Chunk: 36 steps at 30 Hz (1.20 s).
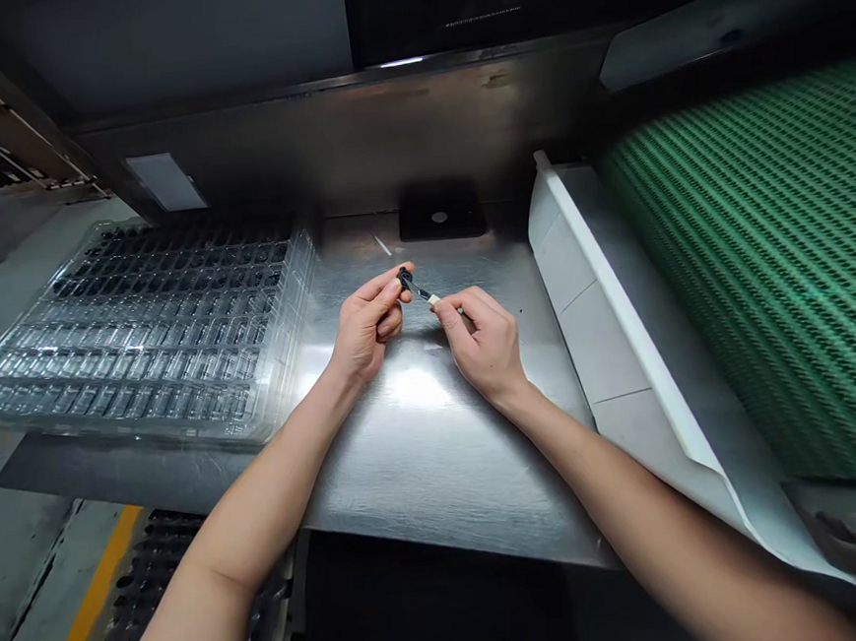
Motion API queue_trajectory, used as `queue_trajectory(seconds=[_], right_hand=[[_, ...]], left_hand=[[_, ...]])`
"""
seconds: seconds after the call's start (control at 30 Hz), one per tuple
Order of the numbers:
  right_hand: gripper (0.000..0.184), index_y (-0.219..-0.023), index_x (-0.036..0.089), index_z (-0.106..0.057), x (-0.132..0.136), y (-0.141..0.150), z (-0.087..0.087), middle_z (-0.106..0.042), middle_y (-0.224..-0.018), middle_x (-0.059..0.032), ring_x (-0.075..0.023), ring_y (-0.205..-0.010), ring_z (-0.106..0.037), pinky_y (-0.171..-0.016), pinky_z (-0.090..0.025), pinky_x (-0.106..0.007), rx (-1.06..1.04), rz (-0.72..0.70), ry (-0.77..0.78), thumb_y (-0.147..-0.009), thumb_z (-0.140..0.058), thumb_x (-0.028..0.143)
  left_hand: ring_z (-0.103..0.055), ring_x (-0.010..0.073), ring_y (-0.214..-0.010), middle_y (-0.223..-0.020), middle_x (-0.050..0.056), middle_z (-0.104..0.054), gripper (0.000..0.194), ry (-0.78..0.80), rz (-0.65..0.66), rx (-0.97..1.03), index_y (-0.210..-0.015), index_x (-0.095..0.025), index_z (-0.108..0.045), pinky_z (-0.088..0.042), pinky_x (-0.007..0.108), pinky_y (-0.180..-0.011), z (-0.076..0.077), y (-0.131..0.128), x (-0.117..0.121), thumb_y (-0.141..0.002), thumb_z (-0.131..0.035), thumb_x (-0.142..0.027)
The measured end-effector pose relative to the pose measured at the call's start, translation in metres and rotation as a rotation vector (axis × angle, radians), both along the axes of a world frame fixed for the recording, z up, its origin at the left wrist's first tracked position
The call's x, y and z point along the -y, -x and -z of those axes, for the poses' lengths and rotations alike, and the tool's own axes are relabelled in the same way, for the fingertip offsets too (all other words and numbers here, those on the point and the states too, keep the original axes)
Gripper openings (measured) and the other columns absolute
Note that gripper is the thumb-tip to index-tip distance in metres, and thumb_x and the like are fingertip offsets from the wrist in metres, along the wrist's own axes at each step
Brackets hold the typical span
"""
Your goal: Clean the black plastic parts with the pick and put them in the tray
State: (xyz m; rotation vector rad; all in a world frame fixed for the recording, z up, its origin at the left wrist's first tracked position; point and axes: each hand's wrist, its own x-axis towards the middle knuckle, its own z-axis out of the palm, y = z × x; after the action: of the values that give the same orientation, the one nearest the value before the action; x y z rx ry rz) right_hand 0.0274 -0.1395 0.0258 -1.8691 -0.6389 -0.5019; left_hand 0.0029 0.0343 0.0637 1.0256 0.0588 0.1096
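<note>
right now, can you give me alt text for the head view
Two bare hands meet over a brushed steel worktable: the left hand pinches a small black part while the right hand holds a thin tool to it. A clear compartment tray sits to the left, a green mesh conveyor belt to the right.

Head-worn, single view, looking forward and down from close above the steel table [423, 439], both forearms entering from the bottom edge, clear tray [139, 323] left, green belt [779, 263] right
</note>
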Motion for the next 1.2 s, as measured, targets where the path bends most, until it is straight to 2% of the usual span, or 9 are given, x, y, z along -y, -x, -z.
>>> queue_trajectory(seconds=[0.3, 0.67, 0.97, 1.1, 1.2], right_hand=[[0.039, -0.091, 0.025, -0.069, 0.0001, 0.0001, 0.0001, -0.07, -0.091, -0.0042, -0.0221, -0.082, -0.064, -0.076, -0.045, -0.037, -0.005, 0.012, 0.015, -0.115, -0.053, 0.05], [0.049, -0.09, 0.026, -0.068, -0.0007, -0.0001, -0.0002, -0.072, -0.092, -0.0056, -0.0242, -0.085, -0.066, -0.078, -0.048, -0.039, -0.039, 0.019, 0.033, -0.116, -0.046, 0.062], [0.039, -0.091, 0.025, -0.07, 0.0002, -0.0013, 0.0017, -0.071, -0.091, -0.0044, -0.0228, -0.084, -0.065, -0.077, -0.047, -0.038, -0.029, 0.007, 0.013, -0.115, -0.053, 0.052], [0.04, -0.09, 0.025, -0.07, 0.001, -0.0034, 0.0023, -0.072, -0.091, -0.0042, -0.0236, -0.085, -0.066, -0.077, -0.046, -0.038, -0.058, 0.058, 0.011, -0.115, -0.054, 0.053], [0.039, -0.09, 0.025, -0.07, 0.0002, -0.0018, 0.0006, -0.072, -0.091, -0.0044, -0.0236, -0.085, -0.066, -0.077, -0.047, -0.038, -0.029, 0.029, 0.0, -0.115, -0.054, 0.052]], left_hand=[[-0.027, -0.0002, -0.048, -0.085, 0.0, -0.064, 0.03, 0.026, 0.026, 0.027, -0.116, -0.017, -0.084, -0.017, 0.02, -0.045, 0.0019, -0.0001, -0.0011, -0.088, -0.085, -0.028], [-0.024, 0.0015, -0.048, -0.083, -0.001, -0.065, 0.026, 0.018, 0.001, -0.048, -0.114, -0.018, -0.083, -0.017, 0.022, -0.045, -0.0018, -0.0008, -0.0008, -0.089, -0.084, -0.026], [-0.026, 0.0009, -0.048, -0.084, -0.001, -0.065, 0.028, 0.026, 0.003, -0.023, -0.116, -0.018, -0.082, -0.019, 0.021, -0.044, 0.0007, -0.0017, -0.0028, -0.089, -0.085, -0.027], [-0.026, 0.0004, -0.048, -0.084, -0.001, -0.065, 0.026, 0.033, 0.011, -0.013, -0.116, -0.018, -0.083, -0.02, 0.02, -0.044, 0.001, -0.0014, -0.0036, -0.091, -0.083, -0.026], [-0.027, 0.0005, -0.048, -0.083, -0.001, -0.065, 0.025, 0.039, -0.002, -0.012, -0.115, -0.018, -0.083, -0.02, 0.02, -0.044, -0.0005, -0.0011, -0.0033, -0.091, -0.083, -0.025]])
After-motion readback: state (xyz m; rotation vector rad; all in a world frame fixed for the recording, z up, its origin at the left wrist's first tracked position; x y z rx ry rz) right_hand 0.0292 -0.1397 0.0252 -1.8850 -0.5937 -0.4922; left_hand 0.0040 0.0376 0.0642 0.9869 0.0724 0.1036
